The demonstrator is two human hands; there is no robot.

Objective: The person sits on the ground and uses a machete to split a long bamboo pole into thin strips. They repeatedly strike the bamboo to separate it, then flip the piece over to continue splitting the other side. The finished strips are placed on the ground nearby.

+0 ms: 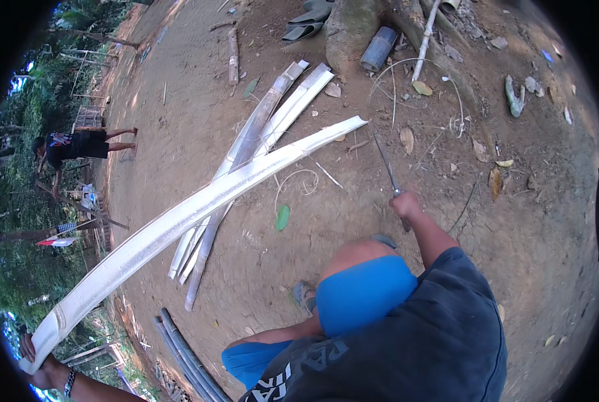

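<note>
At the lower left, my left hand is closed round the near end of a long split bamboo piece. Its pale inner face shows, and it runs up and right across the view to a tip near the middle. My right hand is closed on the handle of a long thin-bladed knife, whose blade points away toward that tip and stays apart from it. Under the held piece, several split bamboo lengths lie crossed on the dirt ground.
A tree trunk with roots stands at the far side, beside a short bamboo section and a pale stick. Dark poles lie at the lower left. Another person stands far left. Thin curled strips and leaves litter the ground.
</note>
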